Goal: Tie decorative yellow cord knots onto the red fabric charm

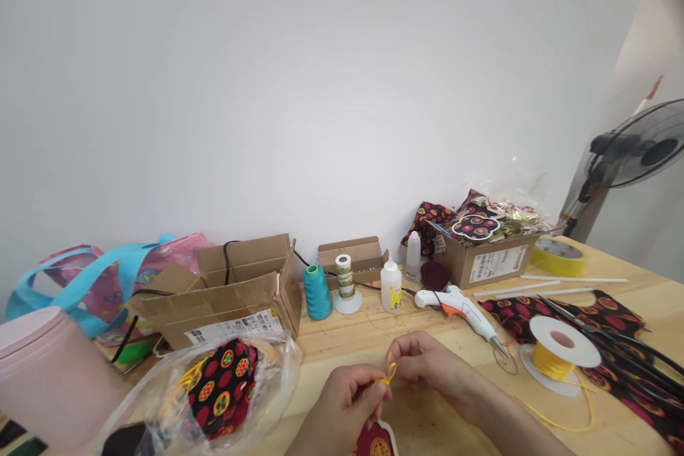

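White wall point(331, 85) rose behind your wooden table point(320, 388). Beyond your hands, to the left, sat an open cardboard box point(235, 306); off to their right stood a spool of yellow cord point(553, 366). Just below your left fingers, a maroon piece point(375, 440) ran out of view, its long axis impossible to judge. Between your hands, the yellow loop point(392, 370) pointed upward, long axis leaning slightly right; your left hand point(345, 406) pinched its base, while whether your right hand point(427, 363) gripped it you couldn't tell.
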`<state>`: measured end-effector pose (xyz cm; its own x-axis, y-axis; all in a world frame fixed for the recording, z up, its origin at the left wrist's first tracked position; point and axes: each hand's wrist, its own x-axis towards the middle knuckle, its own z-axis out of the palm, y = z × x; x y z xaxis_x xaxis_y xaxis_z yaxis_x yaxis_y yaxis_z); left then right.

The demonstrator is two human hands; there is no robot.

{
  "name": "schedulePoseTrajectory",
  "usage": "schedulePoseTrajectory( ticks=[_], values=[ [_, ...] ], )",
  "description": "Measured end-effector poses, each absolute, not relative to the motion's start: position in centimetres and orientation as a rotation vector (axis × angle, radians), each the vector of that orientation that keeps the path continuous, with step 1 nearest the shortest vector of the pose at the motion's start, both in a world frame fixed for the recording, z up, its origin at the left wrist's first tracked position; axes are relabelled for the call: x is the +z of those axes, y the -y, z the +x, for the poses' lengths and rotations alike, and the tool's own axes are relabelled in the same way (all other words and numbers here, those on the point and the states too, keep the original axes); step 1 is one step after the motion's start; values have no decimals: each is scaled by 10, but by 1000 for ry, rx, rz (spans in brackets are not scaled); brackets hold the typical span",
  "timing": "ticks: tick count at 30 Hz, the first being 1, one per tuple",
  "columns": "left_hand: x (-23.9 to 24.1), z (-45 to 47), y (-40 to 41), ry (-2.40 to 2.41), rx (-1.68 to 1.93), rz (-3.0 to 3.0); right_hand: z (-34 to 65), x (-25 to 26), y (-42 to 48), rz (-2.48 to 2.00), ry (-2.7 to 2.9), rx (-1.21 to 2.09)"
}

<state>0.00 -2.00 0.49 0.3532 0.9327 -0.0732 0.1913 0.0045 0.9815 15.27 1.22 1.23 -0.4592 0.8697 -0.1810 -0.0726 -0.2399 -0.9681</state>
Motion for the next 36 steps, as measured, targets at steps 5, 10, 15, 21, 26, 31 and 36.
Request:
schedulePoseTrajectory(
  ticks=[5,10,15,21,26,31,36],
  values=[
    [-5,-3,21,-1138,626,1641,159,10,-18,-1042,1530,1795],
    [-8,-2,21,-1241,593,1694,157,5,-18,-1030,1646,1716],
    [-9,-2,19,-1266,621,1769,153,5,-15,-1062,1776,1529],
    [-3,1,20,-1226,737,1616,151,4,-21,-1075,1627,1483],
    [1,2,18,-1110,866,1369,150,11,-19,-981,1522,1619],
    [1,0,16,-1014,905,1277,152,19,-12,-915,1464,1746],
    [3,1,16,-1005,902,1261,153,18,-12,-895,1488,1770]
  ],
)
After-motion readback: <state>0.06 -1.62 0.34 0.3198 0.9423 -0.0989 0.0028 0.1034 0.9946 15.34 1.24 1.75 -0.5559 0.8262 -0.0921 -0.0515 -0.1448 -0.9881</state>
